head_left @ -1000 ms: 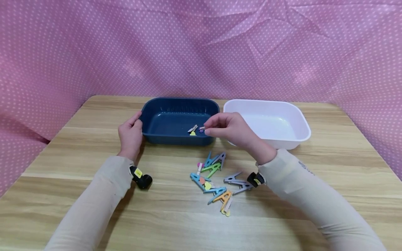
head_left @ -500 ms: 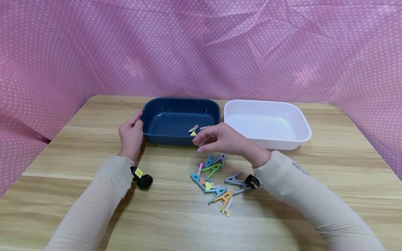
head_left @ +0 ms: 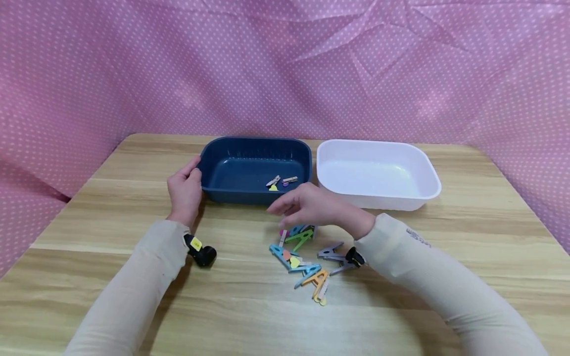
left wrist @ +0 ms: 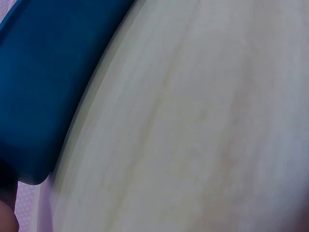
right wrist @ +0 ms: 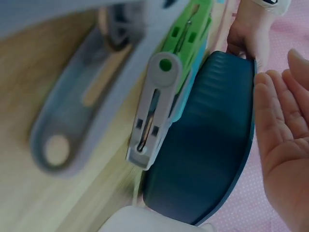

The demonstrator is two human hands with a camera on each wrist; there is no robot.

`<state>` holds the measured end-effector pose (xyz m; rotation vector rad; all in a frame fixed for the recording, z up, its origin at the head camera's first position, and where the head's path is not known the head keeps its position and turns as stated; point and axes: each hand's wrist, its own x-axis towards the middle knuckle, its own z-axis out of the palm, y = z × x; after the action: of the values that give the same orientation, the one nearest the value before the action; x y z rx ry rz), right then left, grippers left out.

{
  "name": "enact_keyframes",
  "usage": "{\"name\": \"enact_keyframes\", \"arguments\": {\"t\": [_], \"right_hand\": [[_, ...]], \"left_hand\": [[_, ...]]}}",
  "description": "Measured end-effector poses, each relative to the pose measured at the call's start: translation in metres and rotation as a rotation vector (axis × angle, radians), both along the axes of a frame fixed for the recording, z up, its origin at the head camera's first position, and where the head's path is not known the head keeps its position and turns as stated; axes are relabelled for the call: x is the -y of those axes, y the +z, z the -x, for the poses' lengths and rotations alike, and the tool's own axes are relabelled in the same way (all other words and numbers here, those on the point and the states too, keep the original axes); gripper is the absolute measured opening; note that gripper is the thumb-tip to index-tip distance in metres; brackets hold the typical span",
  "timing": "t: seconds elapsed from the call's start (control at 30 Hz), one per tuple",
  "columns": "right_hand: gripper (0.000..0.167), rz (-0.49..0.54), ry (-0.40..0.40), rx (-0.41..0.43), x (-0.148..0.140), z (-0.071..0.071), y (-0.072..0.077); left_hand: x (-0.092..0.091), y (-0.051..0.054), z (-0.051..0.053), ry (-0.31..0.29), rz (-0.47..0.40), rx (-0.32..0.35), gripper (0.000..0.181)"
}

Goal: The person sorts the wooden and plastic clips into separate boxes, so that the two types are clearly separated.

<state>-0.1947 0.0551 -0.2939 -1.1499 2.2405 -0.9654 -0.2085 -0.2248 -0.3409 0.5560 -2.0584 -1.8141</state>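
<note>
With my left hand (head_left: 184, 193) I grip the left end of the dark blue basin (head_left: 236, 197) at its rim. Two small wooden pegs lie inside it: one with a yellow heart (head_left: 273, 188), the other with a purple piece (head_left: 290, 180). My right hand (head_left: 309, 207) hovers just in front of the basin, fingers loosely bent and holding nothing. Below it is a loose pile of clothespins: green (head_left: 300, 239), blue (head_left: 279, 254), orange (head_left: 316, 282) and grey-purple (head_left: 330, 252). Small wooden pegs with hearts (head_left: 294, 262) lie among them. The hand partly covers the pile's back.
A white basin (head_left: 378, 201) stands close to the right of the blue one, with nothing visible inside. Both rest toward the back of the wooden table (head_left: 111, 207). A pink dotted curtain (head_left: 285, 69) hangs behind and at the sides.
My right hand has moved from above the blue basin's right end toward me, over the pile. The peg with the purple piece now lies in full view in the basin. My left hand stays put.
</note>
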Motion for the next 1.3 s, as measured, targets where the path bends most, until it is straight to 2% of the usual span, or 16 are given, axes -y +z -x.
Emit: {"name": "enact_keyframes", "arguments": {"t": [0.23, 0.6, 0.83, 1.2, 1.3], "right_hand": [[0.032, -0.068, -0.014, -0.012, 0.001, 0.004, -0.003], [0.033, -0.1, 0.07, -0.03, 0.006, 0.008, -0.01], [0.026, -0.157, 0.111, 0.004, 0.01, 0.007, -0.023], [0.023, -0.214, 0.161, -0.051, 0.012, 0.01, -0.027], [0.023, -0.23, 0.182, -0.091, 0.013, 0.008, -0.027]], "left_hand": [[0.001, 0.0, 0.001, -0.002, -0.009, 0.013, 0.038], [0.002, -0.001, 0.002, 0.006, -0.001, 0.008, 0.038], [0.001, 0.0, 0.001, -0.006, -0.011, 0.023, 0.038], [0.001, -0.003, 0.002, 0.011, -0.007, -0.01, 0.037], [0.001, -0.003, 0.002, 0.014, -0.002, -0.009, 0.037]]}}
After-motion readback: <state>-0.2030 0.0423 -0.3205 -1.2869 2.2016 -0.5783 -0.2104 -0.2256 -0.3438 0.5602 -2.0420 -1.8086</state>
